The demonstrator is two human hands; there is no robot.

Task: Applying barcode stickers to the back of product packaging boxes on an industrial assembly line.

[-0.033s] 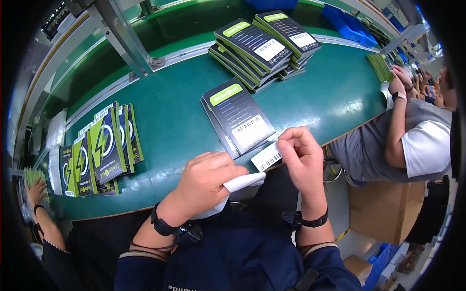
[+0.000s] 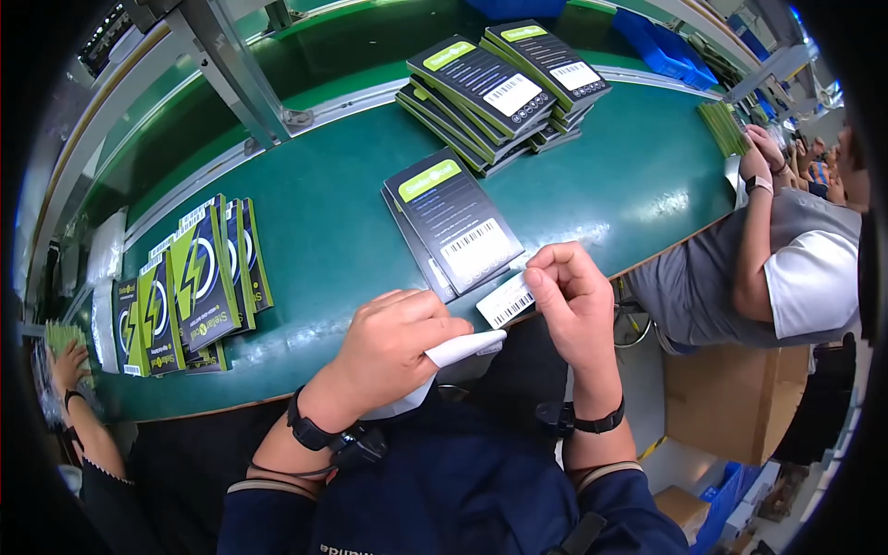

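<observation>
My left hand point(image 2: 393, 347) is closed around a folded strip of white label backing paper point(image 2: 462, 349), which also hangs below the hand. Between the thumb and forefinger of my right hand point(image 2: 575, 294) is a white barcode label point(image 2: 507, 301), pinched by its right end. It hovers by the table's front edge, just above the end of the backing strip. Directly beyond my hands lie two overlapping flat black boxes point(image 2: 453, 217), the upper one with its green band and barcode facing up. Whether the label touches the boxes I cannot tell.
Stacks of similar black-and-green boxes point(image 2: 481, 88) stand at the back of the green table point(image 2: 324, 185). More boxes point(image 2: 199, 277) lean together at left. A metal post point(image 2: 231, 65) rises behind. Co-workers sit on both sides; a cardboard box point(image 2: 717, 398) stands at lower right.
</observation>
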